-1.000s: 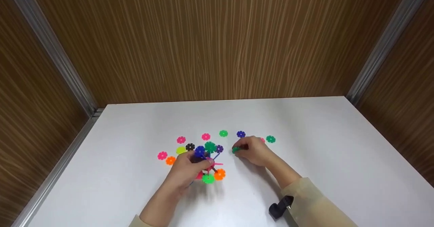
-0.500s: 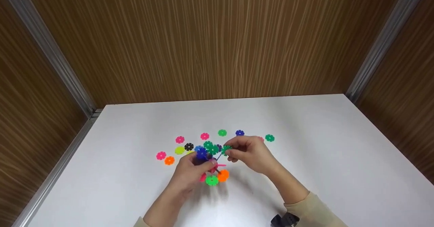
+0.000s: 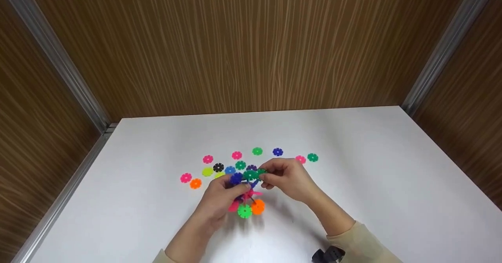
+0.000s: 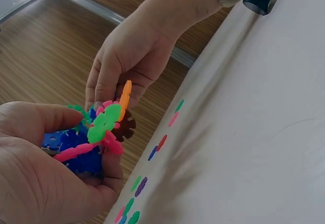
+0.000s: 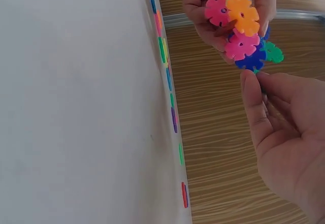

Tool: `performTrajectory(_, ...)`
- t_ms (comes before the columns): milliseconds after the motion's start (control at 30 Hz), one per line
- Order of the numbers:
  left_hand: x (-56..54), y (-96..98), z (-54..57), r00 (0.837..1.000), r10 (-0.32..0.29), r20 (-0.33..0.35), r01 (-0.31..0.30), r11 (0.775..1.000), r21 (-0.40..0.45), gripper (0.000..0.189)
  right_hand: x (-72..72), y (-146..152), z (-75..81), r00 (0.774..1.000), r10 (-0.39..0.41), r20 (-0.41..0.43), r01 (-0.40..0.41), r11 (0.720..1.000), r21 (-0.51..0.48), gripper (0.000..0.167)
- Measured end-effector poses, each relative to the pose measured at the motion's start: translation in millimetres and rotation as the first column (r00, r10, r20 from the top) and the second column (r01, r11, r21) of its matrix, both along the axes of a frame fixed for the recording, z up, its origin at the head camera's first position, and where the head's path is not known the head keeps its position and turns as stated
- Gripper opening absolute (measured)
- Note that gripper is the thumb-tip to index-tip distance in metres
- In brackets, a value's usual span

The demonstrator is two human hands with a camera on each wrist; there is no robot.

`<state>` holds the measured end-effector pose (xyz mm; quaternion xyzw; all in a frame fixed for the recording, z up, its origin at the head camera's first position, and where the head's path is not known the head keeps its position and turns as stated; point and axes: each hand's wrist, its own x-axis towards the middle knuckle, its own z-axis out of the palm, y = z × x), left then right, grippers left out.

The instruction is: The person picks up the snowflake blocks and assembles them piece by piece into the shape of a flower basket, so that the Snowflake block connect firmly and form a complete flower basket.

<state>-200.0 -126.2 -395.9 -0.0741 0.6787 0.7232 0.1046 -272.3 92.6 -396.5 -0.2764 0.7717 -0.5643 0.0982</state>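
Observation:
My left hand grips a cluster of joined plastic snowflake discs, held above the table. Pink, orange, light green, blue and dark green discs make up the cluster; the fingers and palm hide part of it. Between thumb and fingertips, my right hand pinches a dark green snowflake disc at the cluster's upper right. That disc meets a blue disc in the right wrist view. Whether its slot is engaged I cannot tell, since the fingertips cover most of it.
Loose snowflake discs lie flat beyond the hands, among them a black disc, an orange disc and a dark blue disc. The white table ends at a wood-grain panel.
My right hand has come left from the tabletop with the dark green disc, bringing it against the cluster. The left hand still holds the cluster, which has tilted slightly.

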Motion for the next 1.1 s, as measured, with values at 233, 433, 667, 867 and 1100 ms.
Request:
performTrajectory(233,0.6,2.9,-1.0,1.0,-0.026,0.01,0.026,0.999,0.022,0.05,0.5,-0.8,0.7,0.999,0.022,0.029,-0.021,0.999,-0.024,0.016)
performTrajectory(433,-0.4,3.1,-1.8,1.0,-0.011,0.018,0.012,1.0,-0.015,0.048,2.9,2.2,5.7,0.999,0.023,0.025,-0.021,0.998,-0.059,0.017)
performTrajectory(667,-0.1,2.6,-3.9,1.0,0.009,0.028,-0.008,0.999,-0.048,0.047,6.4,-0.5,7.7,0.999,0.034,-0.022,-0.035,0.999,-0.023,0.016)
performTrajectory(867,0.0,2.1,-5.4,1.0,0.015,0.025,-0.014,0.999,-0.041,0.041,9.0,-2.3,8.5,0.998,0.02,-0.052,-0.019,1.0,0.02,0.012)
performTrajectory(1100,0.4,3.5,-3.3,0.999,0.045,0.014,-0.045,0.998,-0.035,0.047,10.2,-5.3,6.1,0.997,0.045,-0.06,-0.043,0.999,0.024,0.01)
